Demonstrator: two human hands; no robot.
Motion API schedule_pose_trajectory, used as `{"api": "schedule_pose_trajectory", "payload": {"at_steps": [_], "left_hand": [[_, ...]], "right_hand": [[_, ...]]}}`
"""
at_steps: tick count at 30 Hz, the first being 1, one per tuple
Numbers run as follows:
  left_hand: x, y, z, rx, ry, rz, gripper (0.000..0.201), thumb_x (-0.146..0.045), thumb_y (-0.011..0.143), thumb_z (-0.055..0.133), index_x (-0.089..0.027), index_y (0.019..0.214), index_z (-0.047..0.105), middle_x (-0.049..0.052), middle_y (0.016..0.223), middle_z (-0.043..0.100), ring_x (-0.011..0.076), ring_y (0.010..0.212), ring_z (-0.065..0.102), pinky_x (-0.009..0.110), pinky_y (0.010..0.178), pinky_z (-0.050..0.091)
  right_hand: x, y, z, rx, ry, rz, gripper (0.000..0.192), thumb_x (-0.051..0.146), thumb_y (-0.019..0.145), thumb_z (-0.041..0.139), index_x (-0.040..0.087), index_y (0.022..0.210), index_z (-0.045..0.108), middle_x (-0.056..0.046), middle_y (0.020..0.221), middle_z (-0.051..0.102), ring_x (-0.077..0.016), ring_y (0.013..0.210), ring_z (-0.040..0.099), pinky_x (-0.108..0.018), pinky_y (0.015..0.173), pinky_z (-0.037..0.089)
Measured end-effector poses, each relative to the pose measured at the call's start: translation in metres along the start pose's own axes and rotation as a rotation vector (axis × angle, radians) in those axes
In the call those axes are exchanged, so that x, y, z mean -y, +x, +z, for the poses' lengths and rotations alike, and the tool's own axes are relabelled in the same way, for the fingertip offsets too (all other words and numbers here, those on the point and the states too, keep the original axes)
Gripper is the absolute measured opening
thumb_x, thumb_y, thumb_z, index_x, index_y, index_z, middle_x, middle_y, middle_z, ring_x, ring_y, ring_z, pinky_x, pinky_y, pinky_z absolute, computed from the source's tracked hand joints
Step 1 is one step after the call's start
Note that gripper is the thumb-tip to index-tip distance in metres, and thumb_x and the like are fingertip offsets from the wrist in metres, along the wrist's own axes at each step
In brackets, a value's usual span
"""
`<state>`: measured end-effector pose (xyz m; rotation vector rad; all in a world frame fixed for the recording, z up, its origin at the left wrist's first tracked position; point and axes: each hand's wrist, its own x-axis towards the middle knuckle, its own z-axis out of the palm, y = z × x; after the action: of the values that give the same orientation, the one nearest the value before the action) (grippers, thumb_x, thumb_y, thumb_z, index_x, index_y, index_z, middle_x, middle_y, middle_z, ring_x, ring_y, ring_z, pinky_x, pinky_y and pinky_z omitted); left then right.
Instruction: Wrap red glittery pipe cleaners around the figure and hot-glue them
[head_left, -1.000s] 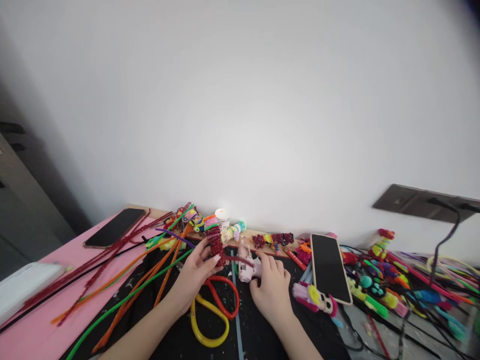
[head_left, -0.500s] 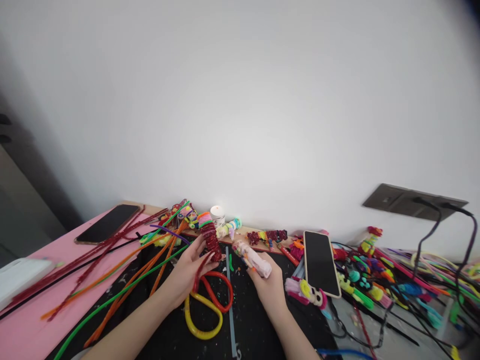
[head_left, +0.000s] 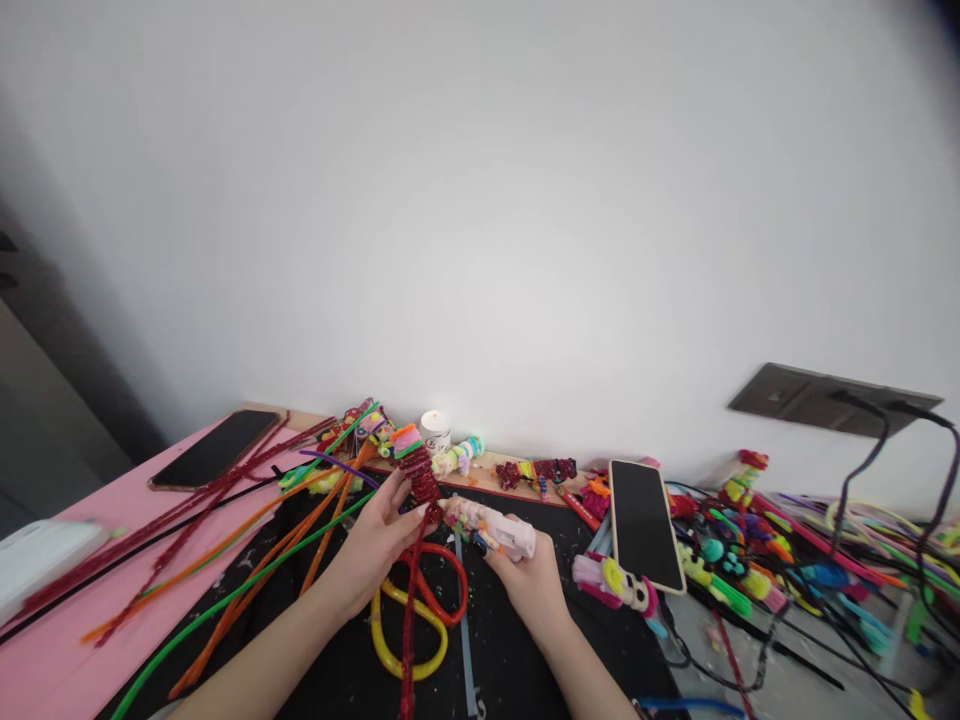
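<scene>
nozzle of the glue gun points left, at the lower end of the red roll, and the work seems to turn on this spot; whether the tip touches the fuzz or stops just beside it, i cannot tell. the roll's long axis is steep, its pink and orange top tipped left and away from the person. the gun's long axis lies much flatter, dropping a little from its tip to its back end, so the two run at a wide angle to each other near the roll's foot.

the left hand is nearer to the roll: thumb and fingers pinch it low down, with most of its length sticking up past the grip. a red strand hangs from about that pinch toward the person, passing in front of the yellow loop. the right hand is wrapped around the gun, but its fingers are mostly hidden, so any press on the trigger cannot be told. from that hand, the roll lies to the left and farther off, beyond the nozzle. under both hands is the black mat.
</scene>
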<state>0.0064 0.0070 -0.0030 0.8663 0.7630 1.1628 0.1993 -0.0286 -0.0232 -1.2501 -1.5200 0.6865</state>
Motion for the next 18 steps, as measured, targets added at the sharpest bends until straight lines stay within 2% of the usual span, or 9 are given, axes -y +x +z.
{"api": "schedule_pose_trajectory", "payload": {"at_steps": [6,12,18], "left_hand": [[0.0007,-0.0004,0.0011,0.049,-0.002,0.033,0.066,-0.025,0.079,0.064,-0.034,0.137,0.034,0.006,0.145,0.038,0.0301,0.123,0.047,0.038,0.089,0.051],[0.0016,0.0003,0.001,0.023,-0.011,0.037,0.068,-0.024,0.078,0.064,-0.034,0.137,0.034,0.006,0.147,0.035,0.0297,0.127,0.042,0.044,0.097,0.045],[-0.001,-0.0002,0.0041,0.054,0.001,0.069,0.069,-0.023,0.077,0.064,-0.032,0.138,0.033,0.007,0.141,0.044,0.03,0.121,0.049,0.043,0.095,0.047]], "right_hand": [[0.003,0.0013,0.0002,0.007,-0.041,-0.006,0.009,0.014,0.067,0.057,0.018,0.061,0.05,0.006,0.055,0.046,-0.0091,0.05,0.041,-0.019,0.048,0.035],[0.0021,0.0006,0.0,0.017,-0.084,0.004,0.009,0.015,0.066,0.054,0.019,0.06,0.048,0.006,0.055,0.043,-0.0095,0.05,0.038,-0.02,0.049,0.034],[0.0047,0.0004,0.0002,0.004,-0.097,0.005,0.012,0.016,0.066,0.055,0.019,0.059,0.047,0.006,0.055,0.043,-0.0097,0.051,0.039,-0.02,0.049,0.032]]}}
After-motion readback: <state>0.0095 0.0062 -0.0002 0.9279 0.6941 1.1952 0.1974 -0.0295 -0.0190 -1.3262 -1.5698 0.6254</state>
